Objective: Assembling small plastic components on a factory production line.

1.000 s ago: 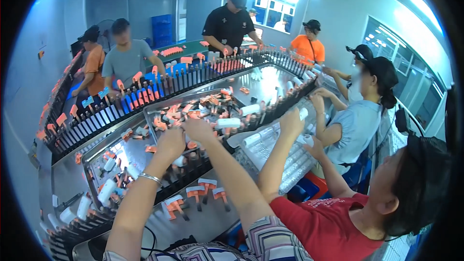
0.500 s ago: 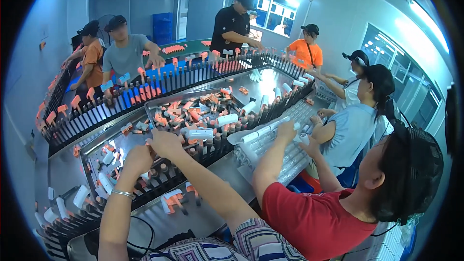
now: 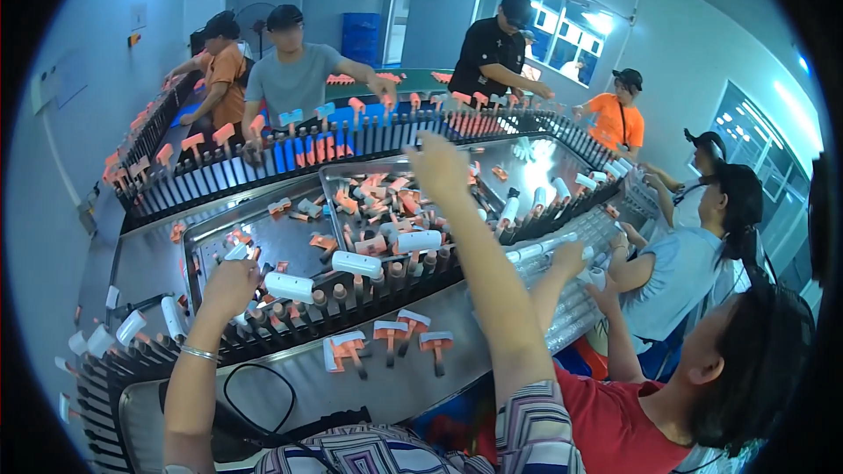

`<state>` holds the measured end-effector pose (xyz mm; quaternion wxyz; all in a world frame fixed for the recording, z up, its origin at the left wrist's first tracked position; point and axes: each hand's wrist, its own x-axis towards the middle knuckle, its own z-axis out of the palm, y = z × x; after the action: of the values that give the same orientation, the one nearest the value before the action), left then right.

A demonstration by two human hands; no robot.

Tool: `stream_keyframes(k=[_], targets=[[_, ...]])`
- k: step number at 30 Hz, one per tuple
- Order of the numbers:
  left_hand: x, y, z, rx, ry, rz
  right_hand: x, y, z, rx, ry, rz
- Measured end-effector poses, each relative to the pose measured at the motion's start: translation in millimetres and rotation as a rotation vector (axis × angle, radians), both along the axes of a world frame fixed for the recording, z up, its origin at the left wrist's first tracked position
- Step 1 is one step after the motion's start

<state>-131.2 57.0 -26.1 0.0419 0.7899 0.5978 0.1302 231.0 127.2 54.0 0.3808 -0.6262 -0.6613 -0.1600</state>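
My left hand (image 3: pixel 230 288) is closed over the near left metal tray (image 3: pixel 195 250), its fingertips at something too small to make out. Beside it, a white cylindrical shell (image 3: pixel 288 287) sits on the dark-peg rack (image 3: pixel 338 312), and another white shell (image 3: pixel 356 264) stands further along. Stretched far forward, my right hand (image 3: pixel 439 168) reaches over the far tray toward the conveyor's pegs (image 3: pixel 395 134). Its fingers look extended and apart, slightly blurred, with nothing visible in them. Below it lies a heap of orange-and-grey T-shaped parts (image 3: pixel 378 202).
Several orange-and-white T-shaped parts (image 3: pixel 391 333) lie on the near metal table (image 3: pixel 299 386), where a black cable (image 3: pixel 230 386) loops. At my right, a person in red (image 3: pixel 606 412) works over bubble wrap (image 3: pixel 562 320). Other people stand around the looping conveyor.
My right hand has left my left hand's side and swung forward and right over the far tray. My left hand stays above the near tray. The whole view has shifted.
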Motion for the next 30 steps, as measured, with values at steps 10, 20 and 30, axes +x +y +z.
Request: stream_keyframes(k=[10, 20, 30], targets=[[63, 22, 38, 0.527, -0.132, -0.073, 32, 14, -93, -0.571, -0.103, -0.088], [182, 56, 1, -0.111, 0.038, -0.088, -17, 18, -87, -0.365, -0.111, 0.147], [114, 54, -4, 0.096, -0.093, -0.091, 79, 45, -89, -0.444, -0.268, -0.270]])
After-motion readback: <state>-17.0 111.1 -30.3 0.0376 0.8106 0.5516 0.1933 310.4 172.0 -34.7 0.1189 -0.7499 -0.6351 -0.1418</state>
